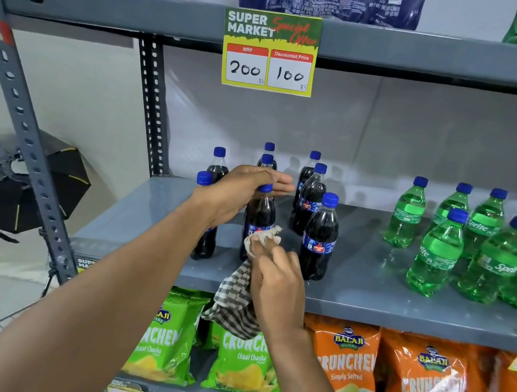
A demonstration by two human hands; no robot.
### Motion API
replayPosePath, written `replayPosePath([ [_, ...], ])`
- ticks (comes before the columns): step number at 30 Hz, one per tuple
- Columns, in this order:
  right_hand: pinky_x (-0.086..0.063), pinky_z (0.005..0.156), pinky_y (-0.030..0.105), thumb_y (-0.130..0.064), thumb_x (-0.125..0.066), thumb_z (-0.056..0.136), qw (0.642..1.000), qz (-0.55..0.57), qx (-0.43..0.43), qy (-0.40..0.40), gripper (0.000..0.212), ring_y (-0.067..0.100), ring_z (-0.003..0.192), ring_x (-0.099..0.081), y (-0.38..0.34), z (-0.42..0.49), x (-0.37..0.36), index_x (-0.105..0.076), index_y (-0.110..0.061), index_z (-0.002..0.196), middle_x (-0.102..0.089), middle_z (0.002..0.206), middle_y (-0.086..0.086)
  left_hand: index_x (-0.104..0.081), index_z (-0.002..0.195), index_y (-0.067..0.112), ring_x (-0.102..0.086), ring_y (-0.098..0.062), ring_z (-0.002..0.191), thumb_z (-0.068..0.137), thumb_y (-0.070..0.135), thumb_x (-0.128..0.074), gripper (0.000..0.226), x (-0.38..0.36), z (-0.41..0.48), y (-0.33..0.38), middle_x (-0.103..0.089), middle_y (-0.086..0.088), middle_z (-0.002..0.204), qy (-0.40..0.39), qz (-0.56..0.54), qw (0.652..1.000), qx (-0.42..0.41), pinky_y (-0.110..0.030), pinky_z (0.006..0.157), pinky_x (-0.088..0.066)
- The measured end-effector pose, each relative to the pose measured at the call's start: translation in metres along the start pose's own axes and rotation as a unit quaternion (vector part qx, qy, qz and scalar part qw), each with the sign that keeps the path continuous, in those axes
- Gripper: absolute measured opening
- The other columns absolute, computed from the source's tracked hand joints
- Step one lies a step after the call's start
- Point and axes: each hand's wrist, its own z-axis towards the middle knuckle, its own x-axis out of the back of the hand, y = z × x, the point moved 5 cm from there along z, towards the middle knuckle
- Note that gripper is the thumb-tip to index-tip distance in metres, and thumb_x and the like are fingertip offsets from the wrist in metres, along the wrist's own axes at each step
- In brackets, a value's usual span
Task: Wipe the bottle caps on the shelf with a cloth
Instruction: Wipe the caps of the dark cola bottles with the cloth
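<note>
Several dark cola bottles with blue caps stand on the grey shelf point(369, 300). My left hand point(244, 193) reaches over the front middle cola bottle point(259, 220); its thumb and forefinger pinch the neck just under the blue cap point(265, 187), while the other fingers stretch out flat. My right hand point(277, 281) is lower, in front of that bottle's label, and grips a grey-and-white checked cloth point(237, 305), which hangs down over the shelf edge. Another cola bottle point(320, 237) stands just right of the cloth.
Green Sprite bottles point(438, 256) with blue caps fill the shelf's right side. A price card point(269, 50) hangs from the shelf above. Green and orange chip bags point(348, 365) sit below. A black softbox light point(6, 184) and a perforated upright point(23, 122) are at left.
</note>
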Motion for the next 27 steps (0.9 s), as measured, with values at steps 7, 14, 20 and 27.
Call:
replayPosePath([
  [7,-0.040,0.112,0.038,0.008,-0.059,0.091,0.995,0.009,0.069,0.071,0.031,0.032,0.129,-0.053,-0.012,0.030,0.003,-0.069,0.002,0.120,-0.066,0.127,0.017,-0.069,0.118,0.009,-0.067,-0.014,0.118,0.104,0.013,-0.038,0.034,-0.002,-0.002,0.000,-0.075,-0.008,0.120,-0.015,-0.024,1.000,0.005,-0.032,0.109,-0.044],
  [14,-0.044,0.107,0.044,0.013,-0.065,0.086,0.998,0.023,0.046,0.019,0.039,0.035,0.126,-0.050,-0.007,0.010,-0.005,-0.066,0.004,0.124,-0.063,0.128,0.020,-0.067,0.120,0.009,-0.067,-0.015,0.119,0.105,0.013,-0.036,0.035,-0.001,-0.004,0.003,-0.073,-0.010,0.122,-0.014,0.006,1.000,-0.009,-0.034,0.114,-0.040],
  [20,-0.052,0.096,0.042,0.011,-0.067,0.087,0.999,0.026,0.018,-0.009,0.038,0.032,0.114,-0.057,0.003,-0.005,-0.004,-0.067,0.001,0.124,-0.066,0.122,0.015,-0.065,0.126,0.006,-0.065,-0.016,0.120,0.106,0.015,-0.035,0.037,-0.003,-0.006,0.004,-0.072,-0.009,0.124,-0.012,0.016,1.000,-0.007,-0.038,0.115,-0.039],
  [27,-0.048,0.101,0.029,0.012,-0.071,0.083,0.997,0.022,-0.019,0.066,0.034,0.030,0.109,-0.059,-0.005,0.031,0.006,-0.071,0.003,0.116,-0.068,0.114,0.017,-0.066,0.122,0.007,-0.068,-0.015,0.115,0.105,0.013,-0.036,0.036,-0.001,-0.004,0.004,-0.075,-0.009,0.119,-0.022,0.004,1.000,0.006,-0.033,0.109,-0.044],
])
